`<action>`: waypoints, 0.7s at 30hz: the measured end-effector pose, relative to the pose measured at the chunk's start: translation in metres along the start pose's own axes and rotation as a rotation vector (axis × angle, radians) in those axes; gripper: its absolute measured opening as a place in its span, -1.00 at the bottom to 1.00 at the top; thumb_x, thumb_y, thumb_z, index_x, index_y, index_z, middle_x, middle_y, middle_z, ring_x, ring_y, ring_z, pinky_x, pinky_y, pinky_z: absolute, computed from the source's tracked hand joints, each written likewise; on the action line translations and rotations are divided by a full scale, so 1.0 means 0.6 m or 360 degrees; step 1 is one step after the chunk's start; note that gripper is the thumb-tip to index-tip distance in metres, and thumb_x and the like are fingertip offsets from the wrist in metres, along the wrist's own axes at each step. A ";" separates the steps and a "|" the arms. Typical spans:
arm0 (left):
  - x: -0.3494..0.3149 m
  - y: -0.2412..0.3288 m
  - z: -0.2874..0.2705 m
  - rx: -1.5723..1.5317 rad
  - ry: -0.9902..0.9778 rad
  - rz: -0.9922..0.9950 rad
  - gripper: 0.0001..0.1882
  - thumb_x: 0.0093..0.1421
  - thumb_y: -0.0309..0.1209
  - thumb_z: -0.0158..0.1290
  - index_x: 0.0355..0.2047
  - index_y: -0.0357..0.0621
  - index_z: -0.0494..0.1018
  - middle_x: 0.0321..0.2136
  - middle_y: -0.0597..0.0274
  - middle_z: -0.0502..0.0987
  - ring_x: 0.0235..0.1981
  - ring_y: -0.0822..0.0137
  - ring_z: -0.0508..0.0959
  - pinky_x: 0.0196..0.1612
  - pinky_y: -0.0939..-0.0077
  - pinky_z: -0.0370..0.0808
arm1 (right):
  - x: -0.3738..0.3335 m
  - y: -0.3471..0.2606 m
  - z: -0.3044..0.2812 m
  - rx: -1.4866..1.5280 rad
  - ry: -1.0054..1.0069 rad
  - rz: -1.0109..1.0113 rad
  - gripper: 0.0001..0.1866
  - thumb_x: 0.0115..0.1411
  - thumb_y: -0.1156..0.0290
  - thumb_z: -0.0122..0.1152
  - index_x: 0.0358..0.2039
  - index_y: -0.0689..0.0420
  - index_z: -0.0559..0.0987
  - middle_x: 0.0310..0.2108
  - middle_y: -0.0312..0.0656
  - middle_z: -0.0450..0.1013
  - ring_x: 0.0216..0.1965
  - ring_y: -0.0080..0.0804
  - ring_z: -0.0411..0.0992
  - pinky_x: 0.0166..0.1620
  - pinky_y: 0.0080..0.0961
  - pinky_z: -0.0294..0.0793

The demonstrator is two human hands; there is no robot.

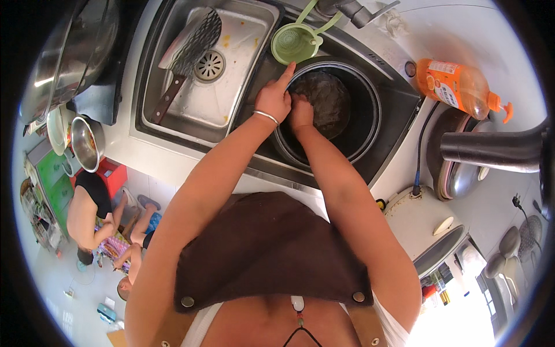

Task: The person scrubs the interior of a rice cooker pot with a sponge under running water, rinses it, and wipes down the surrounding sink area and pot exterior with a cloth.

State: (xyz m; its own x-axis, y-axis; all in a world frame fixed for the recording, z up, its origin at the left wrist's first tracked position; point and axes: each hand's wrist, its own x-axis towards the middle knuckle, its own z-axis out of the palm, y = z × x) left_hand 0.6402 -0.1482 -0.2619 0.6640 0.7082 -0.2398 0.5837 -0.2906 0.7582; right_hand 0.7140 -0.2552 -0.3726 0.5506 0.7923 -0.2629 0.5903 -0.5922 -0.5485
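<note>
A round black pot point(370, 136) with a pale rim line stands in the right sink bay, murky water point(332, 107) inside it. At its left rim is my left hand point(274, 100), a bangle on the wrist. Its index finger stretches along the rim toward a light green strainer point(295, 43), while the other fingers bend at the pot's edge. My right hand point(301, 111) reaches inside the pot against the left wall, its fingers curled; whatever they hold is hidden. In the left basin point(243, 34) lies a cleaver point(193, 49) with a patterned blade and dark handle.
A grey faucet point(355, 13) stands behind the strainer. To the right are an orange soap bottle point(454, 88) with a pump and a white cooker point(419, 217). A metal bowl point(87, 144) sits at the left counter edge; two people point(87, 217) sit beyond it.
</note>
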 end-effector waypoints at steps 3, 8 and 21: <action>0.004 -0.002 0.001 0.0033 0.0030 0.0011 -0.17 -0.02 -0.59 -0.06 0.25 0.37 0.00 -0.45 -0.12 0.42 -0.42 -0.07 0.47 -0.27 0.16 0.44 | -0.036 0.027 0.003 0.0007 -0.0166 -0.0101 -0.83 0.04 0.47 -0.02 -0.33 0.10 0.49 -0.34 0.09 0.40 -0.38 0.12 0.44 -0.31 -0.09 0.44; 0.005 0.000 0.003 0.0034 0.0013 0.0039 -0.15 -0.07 -0.61 -0.02 0.24 0.32 0.03 -0.46 -0.16 0.43 -0.41 -0.14 0.46 -0.29 0.11 0.42 | -0.028 0.039 0.005 -0.0010 -0.0169 -0.0161 -0.87 0.04 0.46 -0.02 -0.42 0.16 0.50 -0.39 0.09 0.45 -0.38 0.10 0.45 -0.30 -0.08 0.44; 0.010 0.015 0.011 0.0123 -0.0062 -0.0006 -0.15 -0.07 -0.60 -0.03 0.23 0.36 0.04 -0.48 -0.15 0.42 -0.43 -0.12 0.46 -0.28 0.12 0.43 | 0.018 0.029 0.002 0.0176 -0.0121 0.0051 -0.82 0.02 0.46 0.01 -0.35 0.10 0.54 -0.38 0.09 0.46 -0.32 0.10 0.43 -0.28 -0.14 0.43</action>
State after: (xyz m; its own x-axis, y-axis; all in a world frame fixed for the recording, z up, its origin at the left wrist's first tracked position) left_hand 0.6525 -0.1505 -0.2606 0.6784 0.6843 -0.2673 0.6196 -0.3375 0.7086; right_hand 0.7297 -0.2569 -0.3859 0.5191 0.7847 -0.3388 0.5020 -0.6007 -0.6221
